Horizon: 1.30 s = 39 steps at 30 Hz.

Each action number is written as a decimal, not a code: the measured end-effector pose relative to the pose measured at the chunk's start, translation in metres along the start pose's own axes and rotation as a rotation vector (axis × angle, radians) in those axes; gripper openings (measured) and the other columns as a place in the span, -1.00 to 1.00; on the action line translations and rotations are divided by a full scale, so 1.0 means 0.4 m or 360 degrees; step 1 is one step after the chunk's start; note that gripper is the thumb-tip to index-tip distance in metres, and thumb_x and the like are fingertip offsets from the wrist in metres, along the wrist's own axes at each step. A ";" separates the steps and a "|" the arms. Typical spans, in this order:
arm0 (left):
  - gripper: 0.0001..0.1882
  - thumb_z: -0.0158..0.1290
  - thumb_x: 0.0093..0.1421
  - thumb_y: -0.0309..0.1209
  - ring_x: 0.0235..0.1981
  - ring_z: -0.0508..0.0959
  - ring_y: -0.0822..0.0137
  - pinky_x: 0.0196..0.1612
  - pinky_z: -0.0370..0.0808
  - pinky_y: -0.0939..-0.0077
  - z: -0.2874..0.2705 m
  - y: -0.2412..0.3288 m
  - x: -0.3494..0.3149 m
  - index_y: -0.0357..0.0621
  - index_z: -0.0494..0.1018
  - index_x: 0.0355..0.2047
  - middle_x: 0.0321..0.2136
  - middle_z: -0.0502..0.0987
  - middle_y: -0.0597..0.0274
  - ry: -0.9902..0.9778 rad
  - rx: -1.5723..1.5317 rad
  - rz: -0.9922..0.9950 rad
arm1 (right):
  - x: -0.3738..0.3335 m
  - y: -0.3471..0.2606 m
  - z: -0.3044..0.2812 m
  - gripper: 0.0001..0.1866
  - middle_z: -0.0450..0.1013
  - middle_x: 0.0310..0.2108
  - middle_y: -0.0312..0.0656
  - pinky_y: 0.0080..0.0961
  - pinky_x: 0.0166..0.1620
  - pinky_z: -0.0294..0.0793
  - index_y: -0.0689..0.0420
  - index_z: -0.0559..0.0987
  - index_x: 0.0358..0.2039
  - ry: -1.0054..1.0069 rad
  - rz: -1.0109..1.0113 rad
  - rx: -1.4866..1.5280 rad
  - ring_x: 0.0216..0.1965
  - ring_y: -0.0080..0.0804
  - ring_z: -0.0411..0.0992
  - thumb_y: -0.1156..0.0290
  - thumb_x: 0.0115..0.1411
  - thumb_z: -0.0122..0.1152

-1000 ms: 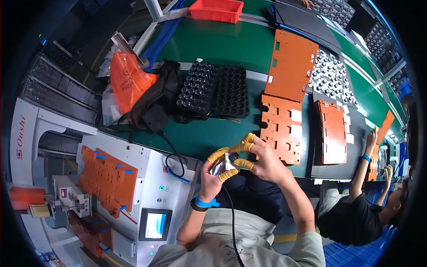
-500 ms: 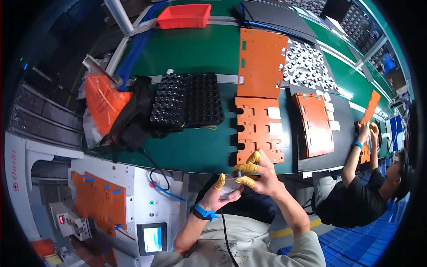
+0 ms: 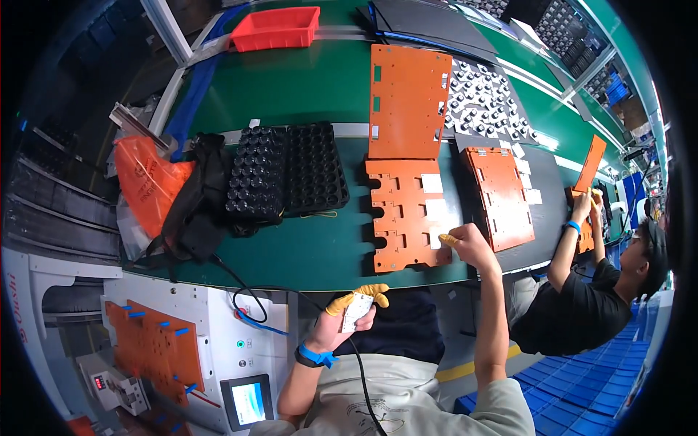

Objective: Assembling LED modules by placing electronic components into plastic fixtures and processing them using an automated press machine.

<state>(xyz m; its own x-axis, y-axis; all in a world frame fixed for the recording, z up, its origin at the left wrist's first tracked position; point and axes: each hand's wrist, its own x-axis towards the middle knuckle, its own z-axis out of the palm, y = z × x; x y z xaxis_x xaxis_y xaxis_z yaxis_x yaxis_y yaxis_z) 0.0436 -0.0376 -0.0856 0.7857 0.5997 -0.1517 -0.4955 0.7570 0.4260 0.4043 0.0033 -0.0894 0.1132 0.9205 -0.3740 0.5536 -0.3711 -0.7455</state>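
Observation:
My left hand [image 3: 337,328], with yellow finger cots and a blue wrist strap, is closed around a small pale plate [image 3: 356,312] with holes, near the table's front edge. My right hand [image 3: 474,248] is closed at the front right corner of an orange fixture plate [image 3: 400,218] with cut-outs. One yellow-capped finger points at the white rectangular pieces lying on it. Whatever the right fingers may hold is hidden. The fixture's orange lid [image 3: 409,102] lies folded back behind it.
Black trays with round pockets [image 3: 314,163] stand left, near an orange bag [image 3: 149,182]. A closed orange fixture [image 3: 502,200] lies right, with small black-and-white parts [image 3: 483,102] behind. A co-worker [image 3: 592,291] handles another orange fixture. A cable [image 3: 363,378] hangs before me.
My right hand has left the plate in my left hand and moved forward and right to the fixture's corner. The dark knob-like part seen between the hands no longer shows. The view has shifted slightly.

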 end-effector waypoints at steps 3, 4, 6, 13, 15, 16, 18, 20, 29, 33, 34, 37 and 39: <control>-0.27 -0.01 0.29 -0.05 -0.45 0.27 0.50 -0.36 0.25 0.60 -0.009 0.010 -0.011 -0.34 0.21 0.30 -0.01 0.48 0.16 0.0009 -0.0158 0.0041 | -0.011 -0.072 0.000 -0.67 0.52 -0.64 -0.14 -0.50 -0.62 0.30 0.36 0.68 -0.44 0.0004 0.0219 -0.0064 -0.71 -0.56 0.32 0.28 0.22 0.32; -0.29 0.01 0.31 -0.06 -0.41 0.30 0.48 -0.34 0.27 0.58 -0.013 0.009 -0.010 -0.29 0.20 0.31 0.03 0.47 0.12 -0.0018 -0.0222 0.0083 | -0.011 -0.077 -0.004 -0.67 0.52 -0.64 -0.14 -0.50 -0.62 0.30 0.36 0.68 -0.44 0.0010 0.0222 -0.0068 -0.71 -0.56 0.32 0.28 0.22 0.32; -0.30 0.02 0.32 -0.07 -0.40 0.30 0.47 -0.33 0.28 0.57 -0.012 0.009 -0.005 -0.26 0.20 0.32 0.05 0.47 0.11 0.0086 -0.0213 0.0136 | -0.007 -0.095 -0.012 -0.71 0.55 -0.62 -0.14 -0.50 -0.60 0.37 0.37 0.69 -0.41 -0.0040 0.0245 -0.0138 -0.67 -0.52 0.41 0.33 0.20 0.31; -0.38 -0.06 0.39 0.03 0.07 0.55 0.07 0.07 0.56 0.30 -0.037 0.020 -0.041 -0.18 0.27 0.25 0.16 0.43 -0.02 0.0332 -0.0284 0.0251 | 0.025 -0.183 -0.025 -0.51 0.55 -0.57 -0.03 -0.35 -0.59 0.54 0.41 0.64 -0.48 0.0088 0.0604 -0.0855 -0.61 -0.24 0.57 0.13 -0.01 0.51; -0.37 -0.16 0.41 0.09 -0.09 0.61 0.12 -0.06 0.60 0.37 -0.029 0.033 -0.058 -0.18 0.31 0.22 0.13 0.46 -0.06 0.0289 -0.0197 0.0213 | 0.017 -0.174 -0.015 -0.45 0.56 -0.56 0.09 -0.22 -0.46 0.57 0.38 0.63 -0.51 0.0323 0.0183 -0.1302 -0.55 -0.05 0.59 0.04 -0.06 0.54; -0.36 -0.19 0.42 0.10 -0.15 0.60 0.17 -0.12 0.59 0.40 -0.033 0.038 -0.071 -0.19 0.31 0.21 0.11 0.48 -0.06 0.0227 -0.0103 0.0164 | 0.014 -0.185 -0.007 -0.41 0.58 -0.52 0.12 -0.18 -0.37 0.60 0.38 0.64 -0.50 0.0422 -0.0099 -0.1542 -0.52 0.02 0.60 -0.03 -0.05 0.53; -0.42 -0.24 0.47 0.01 -0.29 0.56 0.28 -0.25 0.53 0.47 -0.081 0.023 -0.110 -0.19 0.26 0.25 0.10 0.48 -0.05 0.0158 0.0069 0.0133 | -0.003 -0.358 0.071 -0.47 0.57 -0.54 0.08 -0.23 -0.37 0.58 0.30 0.64 -0.55 0.0401 -0.0182 -0.1459 -0.49 -0.03 0.59 -0.02 0.01 0.48; -0.46 -0.25 0.49 -0.06 -0.27 0.57 0.26 -0.24 0.53 0.48 -0.075 0.008 -0.147 -0.18 0.22 0.27 0.11 0.46 -0.04 0.0265 0.0139 0.0209 | 0.027 -0.424 0.148 -0.58 0.54 -0.60 0.01 -0.24 -0.38 0.55 0.20 0.58 -0.64 0.0380 -0.0578 -0.1347 -0.51 -0.01 0.55 0.09 0.09 0.40; -0.49 -0.14 0.47 -0.24 -0.08 0.64 0.13 -0.16 0.58 0.49 -0.018 0.037 -0.231 -0.14 0.15 0.35 0.13 0.46 -0.05 0.0457 0.0379 0.0374 | 0.211 -0.735 0.523 -0.69 0.56 -0.32 -0.05 -0.20 -0.24 0.59 0.18 0.65 -0.36 0.0447 -0.1185 -0.0758 -0.30 -0.08 0.58 0.19 0.05 0.41; -0.50 -0.14 0.47 -0.20 -0.38 0.59 0.40 -0.37 0.50 0.59 -0.030 0.023 -0.250 -0.21 0.21 0.31 -0.25 0.58 0.14 0.0533 0.0450 0.0357 | 0.267 -0.750 0.556 -0.66 0.57 -0.38 -0.03 -0.17 -0.26 0.58 0.19 0.63 -0.50 0.0455 -0.1153 -0.0884 -0.32 -0.06 0.58 0.14 0.00 0.42; -0.49 -0.13 0.47 -0.19 -0.51 0.45 0.51 -0.44 0.42 0.63 -0.023 0.022 -0.240 -0.23 0.22 0.31 -0.41 0.53 0.24 0.0571 0.0533 0.0418 | 0.269 -0.754 0.554 -0.66 0.58 -0.41 -0.06 -0.17 -0.27 0.57 0.18 0.65 -0.51 0.0462 -0.1141 -0.0902 -0.34 -0.08 0.58 0.13 -0.02 0.43; -0.47 -0.11 0.46 -0.21 -0.56 0.38 0.57 -0.46 0.38 0.65 -0.007 0.032 -0.228 -0.21 0.19 0.34 -0.27 0.58 0.15 0.0534 0.0499 0.0488 | 0.258 -0.748 0.531 -0.70 0.59 -0.45 -0.07 -0.19 -0.29 0.57 0.18 0.66 -0.53 0.0403 -0.1090 -0.0759 -0.37 -0.06 0.58 0.17 -0.03 0.39; -0.45 -0.18 0.48 -0.20 -0.53 0.37 0.56 -0.44 0.37 0.64 0.001 0.049 -0.216 -0.14 0.13 0.38 0.11 0.49 -0.09 0.0444 0.0470 0.0608 | 0.238 -0.744 0.511 -0.72 0.61 -0.42 -0.05 -0.23 -0.25 0.57 0.22 0.66 -0.47 0.0308 -0.1005 -0.0572 -0.36 -0.08 0.59 0.23 0.00 0.37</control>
<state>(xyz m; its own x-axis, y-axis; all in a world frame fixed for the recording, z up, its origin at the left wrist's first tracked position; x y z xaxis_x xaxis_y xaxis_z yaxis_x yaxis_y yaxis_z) -0.0338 -0.0747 -0.0637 0.4227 0.8936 -0.1507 -0.5695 0.3913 0.7229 0.0818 0.1765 -0.0158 -0.1903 0.9624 0.1937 0.7929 0.2671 -0.5478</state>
